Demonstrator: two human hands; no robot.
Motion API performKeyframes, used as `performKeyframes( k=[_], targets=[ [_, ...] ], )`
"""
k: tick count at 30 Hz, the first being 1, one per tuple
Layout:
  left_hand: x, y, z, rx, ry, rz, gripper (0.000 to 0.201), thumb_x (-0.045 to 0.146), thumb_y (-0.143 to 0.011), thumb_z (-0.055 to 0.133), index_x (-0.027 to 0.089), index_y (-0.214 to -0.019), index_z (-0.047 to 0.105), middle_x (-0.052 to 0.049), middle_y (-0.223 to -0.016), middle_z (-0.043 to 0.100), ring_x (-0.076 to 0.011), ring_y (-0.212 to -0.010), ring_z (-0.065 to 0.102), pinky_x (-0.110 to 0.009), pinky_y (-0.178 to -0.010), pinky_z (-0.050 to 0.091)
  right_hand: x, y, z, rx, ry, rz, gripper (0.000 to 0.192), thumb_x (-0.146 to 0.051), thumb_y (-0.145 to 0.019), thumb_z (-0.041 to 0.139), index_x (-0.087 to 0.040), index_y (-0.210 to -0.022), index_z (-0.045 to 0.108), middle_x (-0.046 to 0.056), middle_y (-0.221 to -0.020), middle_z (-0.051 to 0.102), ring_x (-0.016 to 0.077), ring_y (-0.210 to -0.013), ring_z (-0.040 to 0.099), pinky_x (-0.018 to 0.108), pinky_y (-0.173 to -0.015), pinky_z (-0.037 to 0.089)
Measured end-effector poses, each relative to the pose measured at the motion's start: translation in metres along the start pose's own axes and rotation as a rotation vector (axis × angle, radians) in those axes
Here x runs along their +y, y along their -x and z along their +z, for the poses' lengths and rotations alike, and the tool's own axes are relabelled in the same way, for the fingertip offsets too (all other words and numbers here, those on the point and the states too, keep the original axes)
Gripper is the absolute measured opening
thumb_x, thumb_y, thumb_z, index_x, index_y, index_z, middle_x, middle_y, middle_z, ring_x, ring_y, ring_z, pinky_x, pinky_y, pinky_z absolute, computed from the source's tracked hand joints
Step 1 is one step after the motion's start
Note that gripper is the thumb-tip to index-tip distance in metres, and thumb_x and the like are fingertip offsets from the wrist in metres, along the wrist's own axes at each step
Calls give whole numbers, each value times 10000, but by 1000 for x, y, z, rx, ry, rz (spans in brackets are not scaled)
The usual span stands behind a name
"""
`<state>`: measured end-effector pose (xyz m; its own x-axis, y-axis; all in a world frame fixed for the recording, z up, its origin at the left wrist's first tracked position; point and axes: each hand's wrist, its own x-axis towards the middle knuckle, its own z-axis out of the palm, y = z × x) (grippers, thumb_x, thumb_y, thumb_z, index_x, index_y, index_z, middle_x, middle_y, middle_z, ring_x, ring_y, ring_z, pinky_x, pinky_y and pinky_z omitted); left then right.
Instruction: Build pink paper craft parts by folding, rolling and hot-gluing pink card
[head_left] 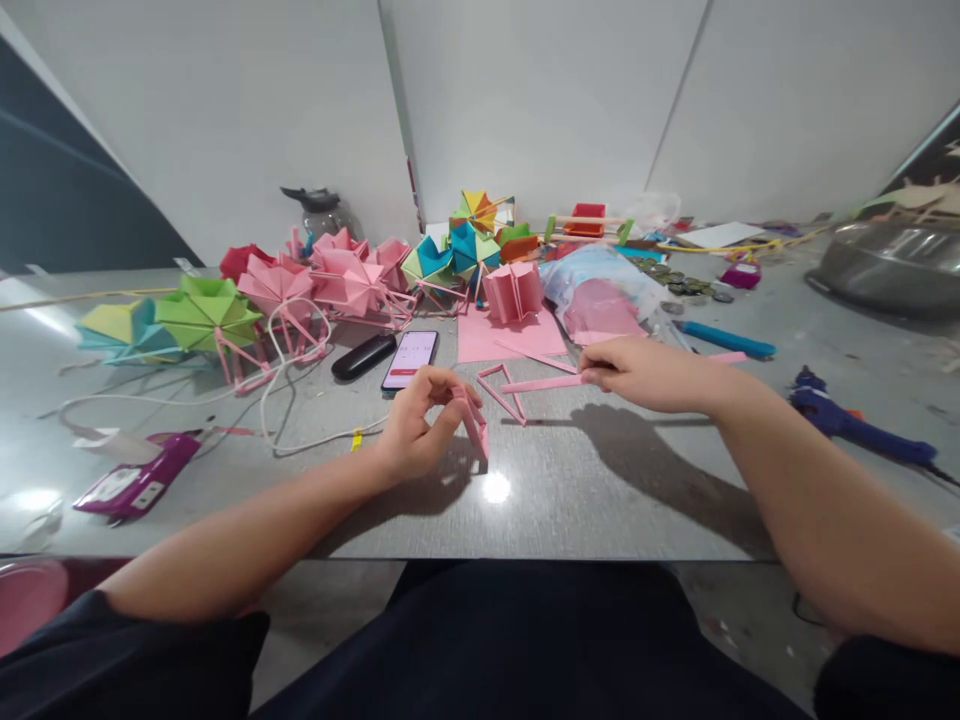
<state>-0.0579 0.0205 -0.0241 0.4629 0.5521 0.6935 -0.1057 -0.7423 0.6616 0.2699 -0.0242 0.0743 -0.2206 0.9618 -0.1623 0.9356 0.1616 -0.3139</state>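
Mid-frame on the desk (585, 500), left hand (416, 430) pinches a pink paper frame (474, 420); right hand (645, 372) pinches a pink strip (540, 384).

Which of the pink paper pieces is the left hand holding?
The folded pink frame standing upright at the left hand; the right hand pinches a flat strip.

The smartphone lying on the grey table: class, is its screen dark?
No, the smartphone shows a lit, pale screen with a red bar near its lower edge, lying beside a black oblong case.
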Motion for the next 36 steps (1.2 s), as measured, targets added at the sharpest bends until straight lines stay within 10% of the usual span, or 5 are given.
performKeyframes(
  k=[16, 36],
  targets=[
    [-2, -2, -9, -204, -180, 165, 148, 241, -1063, 694, 225, -1193, 625, -70, -999, 808, -219, -868, 825, -346, -755, 668, -32, 1, 43, -392, -19, -162, 135, -272, -983, 565, -234, -873, 634, 46, -889, 734, 217, -783, 615, 345, -689, 358],
    [-1, -18, -13, -680, -152, -18, 303, 288, -1020, 756, 228, -726, 717, -3, -659, 631, -152, -561, 595, -277, -539, 402, -45, 6, 49, -298, 175, -111, 177, -214, -946, 660, -262, -958, 830, 58, -956, 818, 229, -807, 670, 337, -682, 350]
  ],
)
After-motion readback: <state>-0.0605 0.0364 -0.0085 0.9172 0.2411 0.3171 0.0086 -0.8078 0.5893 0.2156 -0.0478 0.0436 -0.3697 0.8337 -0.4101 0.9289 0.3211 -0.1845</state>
